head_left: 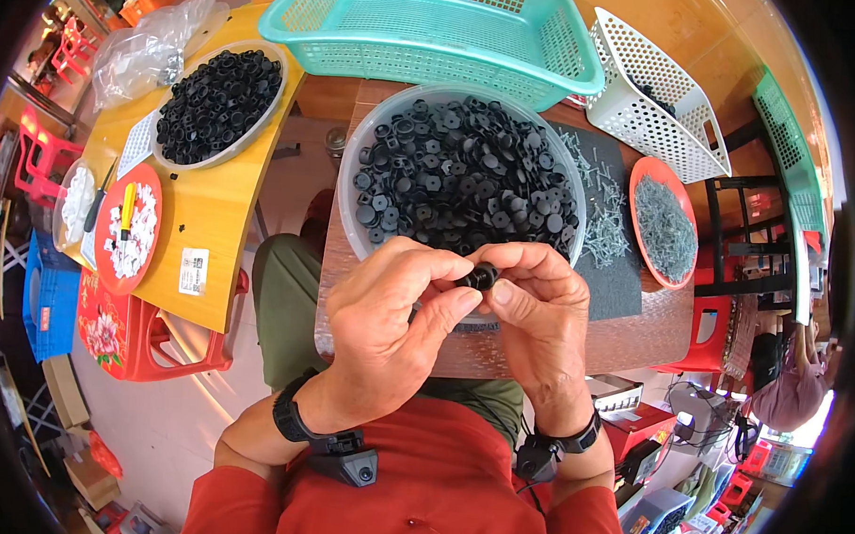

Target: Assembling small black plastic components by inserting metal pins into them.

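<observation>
A small round black plastic part (481, 275) is pinched between the fingertips of both hands, in front of my chest. My left hand (388, 313) grips it with thumb and forefinger from the left. From the other side my right hand (546, 314) closes its thumb and forefinger on the same part. Just beyond the hands stands a large translucent bowl (347, 203) heaped with black plastic parts (469, 170), some disc-shaped and some ring-like. The hands cover part of its near rim.
Right of the bowl, thin grey pieces (599, 212) lie on a dark mat (624, 297), beside a red dish (646, 166) full of them. A green basket (435, 55) and white basket (631, 114) stand behind. Leftward, a yellow table (226, 232) bears a tub (281, 78) of black parts.
</observation>
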`<act>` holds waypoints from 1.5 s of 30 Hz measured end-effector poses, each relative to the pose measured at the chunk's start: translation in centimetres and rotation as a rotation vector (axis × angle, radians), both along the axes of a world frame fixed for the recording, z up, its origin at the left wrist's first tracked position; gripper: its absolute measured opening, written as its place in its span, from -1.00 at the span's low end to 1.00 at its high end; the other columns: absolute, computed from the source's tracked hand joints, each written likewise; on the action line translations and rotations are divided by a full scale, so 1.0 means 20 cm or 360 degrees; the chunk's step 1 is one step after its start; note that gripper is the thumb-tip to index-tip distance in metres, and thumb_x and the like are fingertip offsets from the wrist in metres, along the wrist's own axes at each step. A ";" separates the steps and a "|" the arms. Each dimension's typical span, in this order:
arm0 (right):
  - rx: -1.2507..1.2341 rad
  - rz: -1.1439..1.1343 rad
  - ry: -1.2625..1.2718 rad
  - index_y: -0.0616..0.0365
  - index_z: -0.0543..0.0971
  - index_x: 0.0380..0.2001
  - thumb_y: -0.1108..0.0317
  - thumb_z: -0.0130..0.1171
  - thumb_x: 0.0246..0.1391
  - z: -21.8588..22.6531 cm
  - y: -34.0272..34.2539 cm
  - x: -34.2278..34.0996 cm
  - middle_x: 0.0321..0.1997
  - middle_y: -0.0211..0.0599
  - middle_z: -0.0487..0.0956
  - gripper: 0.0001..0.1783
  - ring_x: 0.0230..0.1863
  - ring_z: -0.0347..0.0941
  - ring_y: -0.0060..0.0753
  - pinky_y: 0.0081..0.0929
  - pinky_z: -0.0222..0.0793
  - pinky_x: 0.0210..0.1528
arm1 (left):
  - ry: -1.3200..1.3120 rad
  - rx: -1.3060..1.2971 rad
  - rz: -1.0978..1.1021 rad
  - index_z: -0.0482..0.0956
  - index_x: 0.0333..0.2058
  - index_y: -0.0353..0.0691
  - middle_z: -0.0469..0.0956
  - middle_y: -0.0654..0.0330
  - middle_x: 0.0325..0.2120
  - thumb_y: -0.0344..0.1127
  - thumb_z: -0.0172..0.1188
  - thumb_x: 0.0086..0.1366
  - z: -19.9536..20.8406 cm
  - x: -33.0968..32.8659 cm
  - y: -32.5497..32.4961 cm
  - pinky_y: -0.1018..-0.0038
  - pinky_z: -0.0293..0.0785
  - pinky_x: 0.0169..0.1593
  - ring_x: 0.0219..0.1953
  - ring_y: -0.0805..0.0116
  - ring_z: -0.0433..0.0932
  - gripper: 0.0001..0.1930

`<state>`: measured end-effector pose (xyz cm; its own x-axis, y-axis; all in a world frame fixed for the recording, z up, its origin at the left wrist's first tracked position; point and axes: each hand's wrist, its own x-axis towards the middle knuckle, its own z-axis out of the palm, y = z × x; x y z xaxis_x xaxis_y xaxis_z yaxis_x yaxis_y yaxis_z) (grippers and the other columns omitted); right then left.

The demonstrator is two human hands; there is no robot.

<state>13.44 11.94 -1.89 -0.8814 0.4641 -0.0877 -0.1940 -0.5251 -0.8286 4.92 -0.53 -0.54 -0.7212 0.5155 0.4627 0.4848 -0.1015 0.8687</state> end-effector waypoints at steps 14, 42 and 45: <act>0.0058 0.0006 0.0021 0.32 0.53 -0.20 0.61 0.17 -0.02 -0.02 0.00 0.00 -0.21 -0.19 0.58 -0.75 -0.31 0.46 -0.60 -0.66 0.41 -0.25 | 0.0071 -0.0031 0.0069 0.53 -0.40 -0.33 0.49 0.14 -0.53 -0.61 0.31 -0.08 -0.01 0.01 0.00 0.50 0.37 -0.50 -0.53 0.33 0.47 -0.78; 0.0290 -0.0037 0.0006 0.29 0.55 -0.18 0.65 0.08 0.03 -0.01 -0.01 0.00 -0.23 -0.27 0.58 -0.75 -0.29 0.47 -0.59 -0.66 0.42 -0.23 | -0.0362 0.0001 -0.0114 0.53 -0.38 -0.33 0.45 0.23 -0.53 -0.56 0.30 -0.01 -0.02 -0.01 -0.01 0.61 0.40 -0.45 -0.52 0.51 0.45 -0.82; 0.0171 -0.0035 -0.0023 0.30 0.54 -0.18 0.66 0.08 0.04 0.01 -0.02 0.01 -0.22 -0.25 0.58 -0.76 -0.27 0.48 -0.57 -0.63 0.44 -0.19 | -0.0475 -0.0061 -0.0167 0.55 -0.34 -0.33 0.45 0.24 -0.52 -0.56 0.31 -0.02 0.00 -0.01 -0.02 0.62 0.42 -0.42 -0.48 0.53 0.45 -0.78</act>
<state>13.55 11.49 -1.70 -0.8699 0.4908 -0.0490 -0.1921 -0.4286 -0.8829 4.66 -0.89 -0.62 -0.7641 0.6073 0.2176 0.1966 -0.1019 0.9752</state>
